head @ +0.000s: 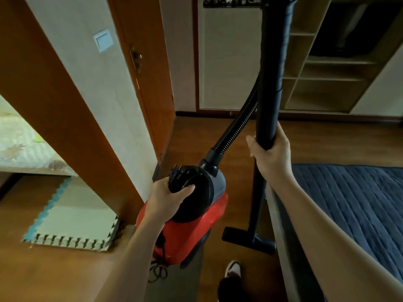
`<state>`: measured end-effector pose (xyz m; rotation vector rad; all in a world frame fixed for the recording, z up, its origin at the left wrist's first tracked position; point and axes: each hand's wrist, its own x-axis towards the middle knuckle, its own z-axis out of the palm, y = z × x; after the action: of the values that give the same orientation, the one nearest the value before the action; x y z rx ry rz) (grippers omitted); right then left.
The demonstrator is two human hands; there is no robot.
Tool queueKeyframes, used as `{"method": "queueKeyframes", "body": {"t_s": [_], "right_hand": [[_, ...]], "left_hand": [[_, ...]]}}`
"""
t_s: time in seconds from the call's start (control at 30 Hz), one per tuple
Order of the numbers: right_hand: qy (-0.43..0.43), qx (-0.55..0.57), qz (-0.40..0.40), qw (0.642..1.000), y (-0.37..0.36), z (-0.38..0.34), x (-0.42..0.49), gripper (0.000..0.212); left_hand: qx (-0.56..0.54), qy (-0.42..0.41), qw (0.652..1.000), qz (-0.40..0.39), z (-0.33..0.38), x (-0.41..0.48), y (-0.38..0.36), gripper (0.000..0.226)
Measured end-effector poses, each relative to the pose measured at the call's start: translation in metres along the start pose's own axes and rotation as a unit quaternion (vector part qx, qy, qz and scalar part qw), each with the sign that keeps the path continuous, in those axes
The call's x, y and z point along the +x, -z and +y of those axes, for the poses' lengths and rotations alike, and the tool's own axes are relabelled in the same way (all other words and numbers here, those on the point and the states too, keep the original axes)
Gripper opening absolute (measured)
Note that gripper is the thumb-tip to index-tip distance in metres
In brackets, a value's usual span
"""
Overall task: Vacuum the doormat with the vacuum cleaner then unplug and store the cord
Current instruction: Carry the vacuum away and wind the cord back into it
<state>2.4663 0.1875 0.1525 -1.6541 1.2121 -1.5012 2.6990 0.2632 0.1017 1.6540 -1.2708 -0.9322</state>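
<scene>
The foam doormat (72, 225) lies on the floor at the left, its corner tucked against the foot of the door frame (72, 118), with no tool on it. Next, the left hand (168, 199) curls its fingers over the black round top of the vacuum cleaner (196, 225), seemingly to carry or steady the red body. The plug (174, 173) stands free just above that hand's knuckles, so the machine is off the wall; whether the fingers pinch it too I cannot tell. The cord (161, 240) hangs in loose loops below, not stored. The hose (237, 125) climbs to the tube (272, 73), which the right hand (272, 153) wraps around, probably to keep it upright and clear. The nozzle (246, 238) sits on the floor against the bed (349, 203) edge, well apart from the doormat.
</scene>
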Motion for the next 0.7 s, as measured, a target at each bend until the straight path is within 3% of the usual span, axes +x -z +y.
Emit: {"method": "queueKeyframes", "body": {"t_s": [0.27, 0.47, 0.7], "right_hand": [[-0.008, -0.004, 0.021, 1.0, -0.01, 0.08, 0.12, 0.025], [-0.015, 0.007, 0.023, 1.0, -0.007, 0.136, 0.239, 0.031], [-0.001, 0.008, 0.027, 1.0, -0.011, 0.177, 0.347, 0.032]], "left_hand": [[0.047, -0.004, 0.999, 0.02, 0.021, 0.141, -0.032, 0.038], [0.064, 0.008, 0.998, 0.015, 0.048, 0.261, -0.065, 0.024], [0.073, -0.03, 0.997, 0.008, 0.08, 0.368, -0.086, 0.031]]}}
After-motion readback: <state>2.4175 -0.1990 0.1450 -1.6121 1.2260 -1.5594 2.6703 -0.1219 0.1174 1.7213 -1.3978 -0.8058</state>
